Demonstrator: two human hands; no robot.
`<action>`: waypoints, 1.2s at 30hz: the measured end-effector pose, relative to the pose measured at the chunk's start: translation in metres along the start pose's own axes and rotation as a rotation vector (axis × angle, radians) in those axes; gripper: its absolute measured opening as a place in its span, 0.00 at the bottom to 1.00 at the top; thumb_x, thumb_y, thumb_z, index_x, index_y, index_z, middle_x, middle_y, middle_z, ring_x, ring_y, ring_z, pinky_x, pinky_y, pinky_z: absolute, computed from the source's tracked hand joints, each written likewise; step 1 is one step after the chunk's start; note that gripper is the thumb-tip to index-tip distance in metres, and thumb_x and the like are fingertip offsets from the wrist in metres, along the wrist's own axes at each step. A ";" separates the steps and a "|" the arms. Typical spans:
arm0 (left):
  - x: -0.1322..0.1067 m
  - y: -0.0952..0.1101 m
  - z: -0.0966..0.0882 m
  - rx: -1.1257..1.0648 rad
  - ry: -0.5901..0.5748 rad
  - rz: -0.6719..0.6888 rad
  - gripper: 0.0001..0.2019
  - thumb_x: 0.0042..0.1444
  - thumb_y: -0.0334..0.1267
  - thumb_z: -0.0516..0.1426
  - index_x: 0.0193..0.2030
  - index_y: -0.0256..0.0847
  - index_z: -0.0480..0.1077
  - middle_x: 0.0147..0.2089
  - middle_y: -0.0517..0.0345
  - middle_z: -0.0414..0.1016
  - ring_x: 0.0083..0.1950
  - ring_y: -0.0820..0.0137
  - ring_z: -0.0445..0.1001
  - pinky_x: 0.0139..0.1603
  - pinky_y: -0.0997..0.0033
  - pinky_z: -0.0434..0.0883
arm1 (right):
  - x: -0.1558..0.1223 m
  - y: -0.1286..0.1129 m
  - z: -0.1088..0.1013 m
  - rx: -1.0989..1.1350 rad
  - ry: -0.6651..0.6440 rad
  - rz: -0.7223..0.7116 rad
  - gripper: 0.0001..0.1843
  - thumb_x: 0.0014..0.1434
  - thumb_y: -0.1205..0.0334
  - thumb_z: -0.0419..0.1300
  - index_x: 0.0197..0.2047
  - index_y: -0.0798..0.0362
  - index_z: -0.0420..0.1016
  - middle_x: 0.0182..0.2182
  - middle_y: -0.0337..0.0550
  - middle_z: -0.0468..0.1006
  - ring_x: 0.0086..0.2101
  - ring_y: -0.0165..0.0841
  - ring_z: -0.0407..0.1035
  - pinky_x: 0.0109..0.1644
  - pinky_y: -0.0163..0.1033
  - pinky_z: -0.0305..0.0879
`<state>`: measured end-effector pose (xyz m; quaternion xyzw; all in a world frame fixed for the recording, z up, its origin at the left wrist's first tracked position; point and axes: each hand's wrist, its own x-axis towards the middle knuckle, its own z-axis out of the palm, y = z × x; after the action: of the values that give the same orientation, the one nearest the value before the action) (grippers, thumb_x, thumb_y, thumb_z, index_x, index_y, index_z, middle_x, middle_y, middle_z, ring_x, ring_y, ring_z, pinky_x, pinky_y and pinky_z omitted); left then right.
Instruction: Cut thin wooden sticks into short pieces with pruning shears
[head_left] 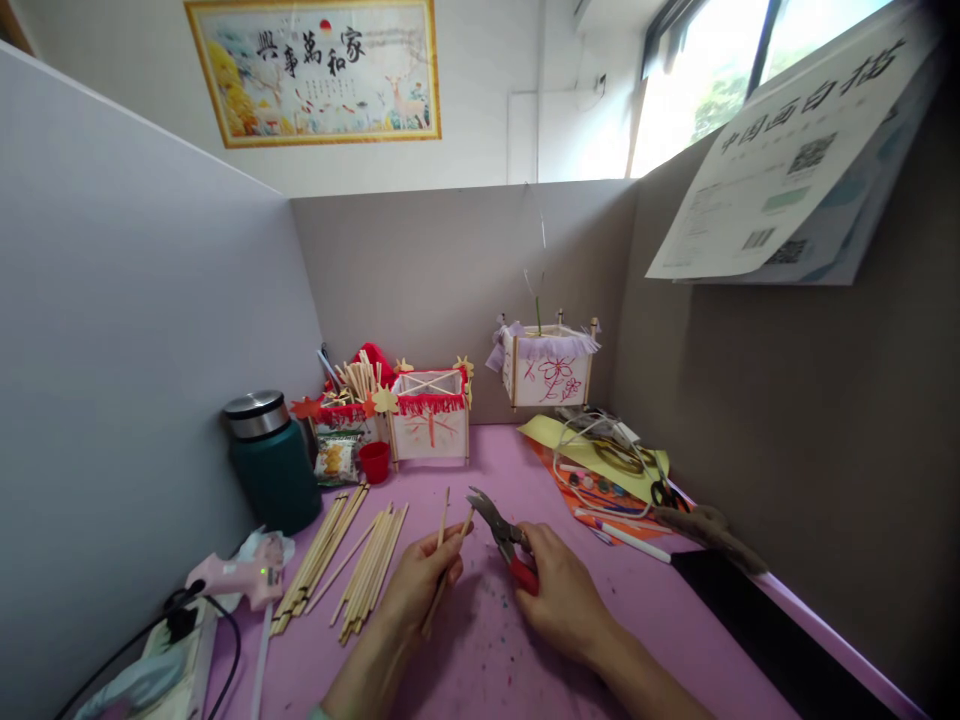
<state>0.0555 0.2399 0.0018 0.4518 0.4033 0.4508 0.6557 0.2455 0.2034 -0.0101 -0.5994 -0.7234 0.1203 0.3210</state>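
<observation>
Left hand (420, 585) fingers pinch bamboo sticks (444, 530); right hand (559, 595) grips red-handled pliers (501, 535); stick piles (352, 565), glue gun (240, 578) alongside.

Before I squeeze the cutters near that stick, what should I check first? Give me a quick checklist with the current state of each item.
1. Left hand grips the sticks: ok, they are pinched between the fingers.
2. Right hand holds the cutters: ok, it is wrapped around the red handles.
3. Cutter jaws open: ok, they gape toward the stick tips.
4. Stick seated between the jaws: cannot tell; a tip is close, but the overlap is unclear.
5. Left fingertips apart from the blades: ok, they sit lower and to the left.
6. Table bare under the hands: ok; the stick bundles lie apart, to the left.
</observation>
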 end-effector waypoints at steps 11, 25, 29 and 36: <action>-0.004 0.001 -0.004 0.024 0.009 -0.106 0.28 0.41 0.51 0.63 0.46 0.35 0.68 0.15 0.74 0.55 0.12 0.83 0.41 0.12 0.78 0.41 | 0.006 0.005 0.008 -0.093 -0.094 0.074 0.07 0.47 0.70 0.55 0.32 0.52 0.65 0.31 0.42 0.73 0.31 0.33 0.66 0.32 0.33 0.50; -0.003 0.003 -0.008 -0.063 -0.045 -0.097 0.15 0.48 0.46 0.60 0.37 0.36 0.69 0.17 0.70 0.58 0.15 0.83 0.47 0.15 0.78 0.42 | 0.001 0.003 0.003 -0.052 -0.026 0.011 0.19 0.47 0.68 0.55 0.45 0.51 0.65 0.39 0.44 0.70 0.40 0.36 0.65 0.40 0.34 0.56; -0.003 0.002 -0.004 0.029 -0.043 -0.023 0.17 0.48 0.48 0.60 0.37 0.35 0.70 0.16 0.70 0.56 0.15 0.82 0.45 0.16 0.77 0.41 | 0.000 0.000 0.002 -0.072 -0.034 0.011 0.21 0.46 0.68 0.55 0.46 0.52 0.64 0.40 0.46 0.69 0.41 0.38 0.64 0.42 0.35 0.56; -0.007 0.006 0.002 0.121 0.034 0.055 0.33 0.40 0.55 0.63 0.48 0.30 0.71 0.14 0.70 0.56 0.16 0.82 0.44 0.19 0.77 0.40 | 0.000 -0.001 -0.002 -0.077 -0.063 0.003 0.12 0.48 0.69 0.54 0.38 0.52 0.65 0.37 0.44 0.71 0.36 0.35 0.66 0.36 0.33 0.54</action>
<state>0.0540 0.2339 0.0093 0.4937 0.4283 0.4512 0.6076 0.2462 0.2031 -0.0082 -0.6084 -0.7362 0.1117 0.2746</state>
